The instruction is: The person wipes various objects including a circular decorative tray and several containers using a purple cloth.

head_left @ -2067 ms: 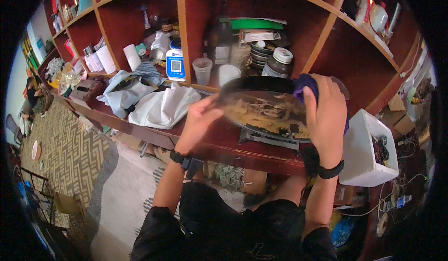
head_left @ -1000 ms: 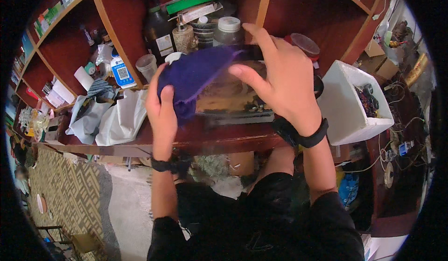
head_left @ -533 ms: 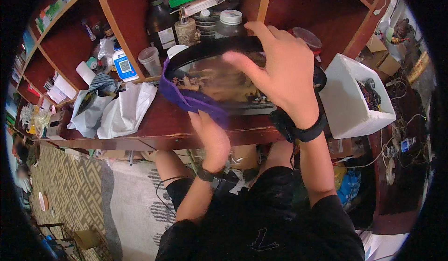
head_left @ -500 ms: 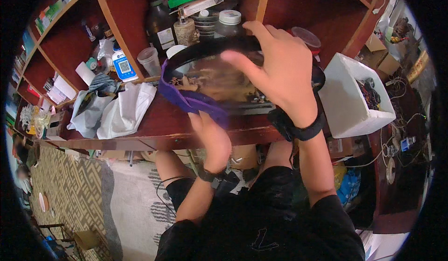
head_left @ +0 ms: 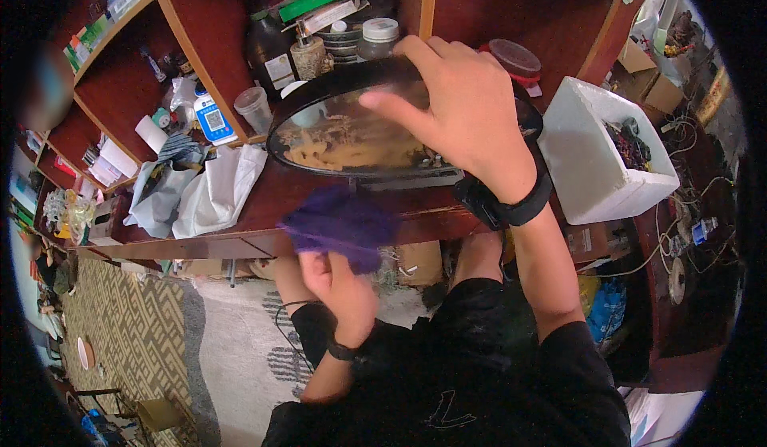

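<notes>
An oval black-framed display piece (head_left: 351, 142) stands on the red-brown desk, with a tan carved-looking scene behind its glossy front. My right hand (head_left: 475, 115) grips its top right rim, fingers over the far side and thumb spread across the front. A purple cloth (head_left: 343, 222), smeared by motion, hangs from the closed fingers of my left hand (head_left: 342, 291). The cloth is over the desk's front edge, nearer to me than the display and apart from it. Part of the display's right side is hidden by my right hand.
Behind the display stand a dark bottle (head_left: 270, 51), a pump bottle (head_left: 310, 54) and a lidded jar (head_left: 377, 39). A plastic cup (head_left: 253, 107), a blue-white bottle (head_left: 214, 119) and white bags (head_left: 220, 187) are at left. A white foam box (head_left: 579, 159) of cables stands right.
My left hand has drawn the purple cloth off the display's lower left rim, down toward me. My right hand keeps its grip on the rim.
</notes>
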A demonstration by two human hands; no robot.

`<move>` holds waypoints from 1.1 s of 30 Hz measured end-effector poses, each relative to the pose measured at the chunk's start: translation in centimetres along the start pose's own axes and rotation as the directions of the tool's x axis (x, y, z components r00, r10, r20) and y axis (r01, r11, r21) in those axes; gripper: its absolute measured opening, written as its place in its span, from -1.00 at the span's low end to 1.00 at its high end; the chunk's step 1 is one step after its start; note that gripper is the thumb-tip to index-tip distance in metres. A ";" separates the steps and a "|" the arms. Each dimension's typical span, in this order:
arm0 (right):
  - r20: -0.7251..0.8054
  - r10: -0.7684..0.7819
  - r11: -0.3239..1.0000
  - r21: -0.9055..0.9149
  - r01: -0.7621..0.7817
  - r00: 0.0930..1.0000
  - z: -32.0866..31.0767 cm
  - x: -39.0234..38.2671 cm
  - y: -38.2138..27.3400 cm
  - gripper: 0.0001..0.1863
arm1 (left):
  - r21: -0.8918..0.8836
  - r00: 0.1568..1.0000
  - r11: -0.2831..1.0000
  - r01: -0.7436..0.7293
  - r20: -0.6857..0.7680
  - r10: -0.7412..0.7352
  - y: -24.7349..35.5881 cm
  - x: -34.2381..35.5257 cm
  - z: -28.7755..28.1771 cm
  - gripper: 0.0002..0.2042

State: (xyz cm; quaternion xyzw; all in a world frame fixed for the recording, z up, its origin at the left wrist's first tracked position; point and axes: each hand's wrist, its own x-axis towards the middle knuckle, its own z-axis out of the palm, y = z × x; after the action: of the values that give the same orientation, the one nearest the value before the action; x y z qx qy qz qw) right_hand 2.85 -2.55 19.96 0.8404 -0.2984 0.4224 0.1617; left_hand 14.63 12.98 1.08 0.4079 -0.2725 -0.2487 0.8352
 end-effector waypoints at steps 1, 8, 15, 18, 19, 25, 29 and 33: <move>0.008 -0.006 1.000 -0.014 0.006 1.000 -0.2 -0.2 0.0 -0.31 | 0.106 0.992 0.986 -0.125 0.006 0.125 -0.7 0.2 -0.6 -0.74; -0.029 -0.041 0.999 0.011 0.041 0.999 0.1 -0.6 0.3 -0.33 | 0.633 0.572 0.007 -0.774 0.695 0.435 -0.4 7.5 1.1 -0.81; -0.026 -0.021 0.997 -0.071 0.019 0.999 0.4 -0.6 0.2 -0.29 | 0.643 0.593 -0.031 -0.765 0.722 0.355 -0.3 7.0 4.4 -0.91; -0.004 0.005 0.997 -0.081 -0.005 1.000 0.3 -0.4 0.0 -0.25 | 0.611 0.589 0.033 -0.791 0.746 0.312 -2.5 5.3 6.0 -0.93; 0.005 0.008 0.997 -0.083 -0.008 1.000 0.1 -0.3 -0.1 -0.24 | 0.610 0.598 0.057 -0.790 0.748 0.287 -3.1 4.4 6.9 -0.94; 0.030 0.004 0.995 -0.102 -0.001 1.000 0.1 -0.3 -0.3 -0.22 | 0.420 0.838 0.821 -0.387 0.532 0.122 -5.5 0.7 11.9 -0.62; 0.012 -0.016 0.996 -0.089 0.017 1.000 0.1 -0.2 -0.1 -0.23 | 0.330 0.769 0.856 -0.399 0.628 0.116 -7.3 0.1 13.4 -0.62; 0.026 -0.016 0.996 -0.088 0.018 1.000 0.2 -0.3 0.3 -0.28 | 0.354 0.741 0.805 -0.475 0.654 0.150 -5.7 1.5 12.2 -0.67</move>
State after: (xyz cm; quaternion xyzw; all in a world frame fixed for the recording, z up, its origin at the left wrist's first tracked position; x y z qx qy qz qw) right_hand 2.68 -2.76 19.64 0.8403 -0.3114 0.3970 0.1984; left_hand 6.57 2.28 3.16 0.4558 -0.6425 -0.1351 0.6010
